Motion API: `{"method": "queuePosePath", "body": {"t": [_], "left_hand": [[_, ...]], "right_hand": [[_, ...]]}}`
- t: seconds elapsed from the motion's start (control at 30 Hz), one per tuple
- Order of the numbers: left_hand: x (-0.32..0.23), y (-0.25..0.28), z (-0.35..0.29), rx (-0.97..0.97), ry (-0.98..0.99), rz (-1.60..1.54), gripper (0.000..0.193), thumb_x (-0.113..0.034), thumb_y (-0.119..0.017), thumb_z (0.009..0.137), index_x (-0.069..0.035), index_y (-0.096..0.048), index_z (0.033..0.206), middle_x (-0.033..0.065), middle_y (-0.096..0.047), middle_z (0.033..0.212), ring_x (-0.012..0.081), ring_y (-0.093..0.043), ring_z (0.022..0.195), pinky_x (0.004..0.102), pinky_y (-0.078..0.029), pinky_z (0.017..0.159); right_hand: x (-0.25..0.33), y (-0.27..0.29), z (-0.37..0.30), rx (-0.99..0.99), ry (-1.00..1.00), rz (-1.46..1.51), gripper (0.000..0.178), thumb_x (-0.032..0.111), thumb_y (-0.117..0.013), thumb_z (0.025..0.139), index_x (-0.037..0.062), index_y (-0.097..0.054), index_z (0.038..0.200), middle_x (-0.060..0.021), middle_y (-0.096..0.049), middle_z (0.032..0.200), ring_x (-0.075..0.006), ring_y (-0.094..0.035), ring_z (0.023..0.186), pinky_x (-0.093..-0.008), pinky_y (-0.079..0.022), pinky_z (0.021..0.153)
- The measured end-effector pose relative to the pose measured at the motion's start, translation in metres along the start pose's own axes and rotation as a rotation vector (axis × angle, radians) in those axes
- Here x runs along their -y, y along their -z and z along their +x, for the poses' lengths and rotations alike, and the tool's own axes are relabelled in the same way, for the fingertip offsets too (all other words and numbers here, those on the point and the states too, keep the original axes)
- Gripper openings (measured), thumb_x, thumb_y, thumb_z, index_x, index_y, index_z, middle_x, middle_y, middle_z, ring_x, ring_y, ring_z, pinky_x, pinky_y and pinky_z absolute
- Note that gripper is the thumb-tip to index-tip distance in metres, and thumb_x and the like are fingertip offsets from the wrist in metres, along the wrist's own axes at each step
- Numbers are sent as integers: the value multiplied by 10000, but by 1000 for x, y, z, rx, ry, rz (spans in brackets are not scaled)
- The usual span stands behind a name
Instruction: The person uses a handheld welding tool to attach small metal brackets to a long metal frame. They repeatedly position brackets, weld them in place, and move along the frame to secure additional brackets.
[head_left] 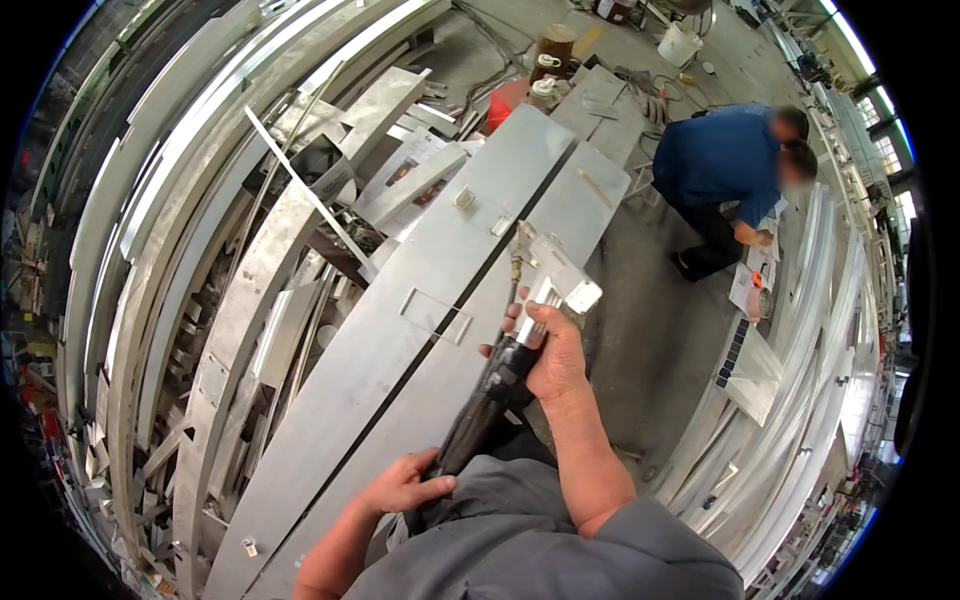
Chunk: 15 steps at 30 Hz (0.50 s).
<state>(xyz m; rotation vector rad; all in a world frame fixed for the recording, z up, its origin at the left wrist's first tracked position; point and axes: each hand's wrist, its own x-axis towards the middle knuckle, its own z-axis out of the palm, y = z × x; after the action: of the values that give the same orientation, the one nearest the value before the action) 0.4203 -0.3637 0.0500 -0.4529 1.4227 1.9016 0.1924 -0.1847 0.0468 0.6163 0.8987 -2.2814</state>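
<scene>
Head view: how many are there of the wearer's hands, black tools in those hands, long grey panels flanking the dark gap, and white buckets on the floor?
Hands: 2 (left hand, right hand)
Black tool: 1
Grey panels: 2 (left panel, right panel)
White bucket: 1
Total: 6

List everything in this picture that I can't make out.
All in the head view:
- Lower end of the black-and-silver tool: hidden by the left hand.
- Tool surface inside the right hand: covered by that hand.
- What the co-worker in blue is handling: too small.
- Writing on the papers at right: too small.
- Far ends of the long metal lengths: cut off by the top edge.
</scene>
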Motion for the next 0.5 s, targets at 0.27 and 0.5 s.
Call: {"method": "queuePosePath", "body": {"t": [0.27,0.5], "left_hand": [[-10,-39,29,-133,117,438,568,-524,-716,888,26,-602,972,124,-565,680,167,-548,670,382,-456,601],[-11,-47,41,-182,100,512,591,-531,-709,887,43,-586,953,177,-569,706,219,-546,666,418,-462,616]], "right_hand": [[11,57,17,-132,-13,-21,236,275,-737,930,163,-546,1009,28,-563,762,-105,-611,679,-537,-623,647],[11,74,25,-101,0,-25,224,275,-747,921,155,-576,1002,25,-561,757,-106,-602,673,-531,-624,635]]}}
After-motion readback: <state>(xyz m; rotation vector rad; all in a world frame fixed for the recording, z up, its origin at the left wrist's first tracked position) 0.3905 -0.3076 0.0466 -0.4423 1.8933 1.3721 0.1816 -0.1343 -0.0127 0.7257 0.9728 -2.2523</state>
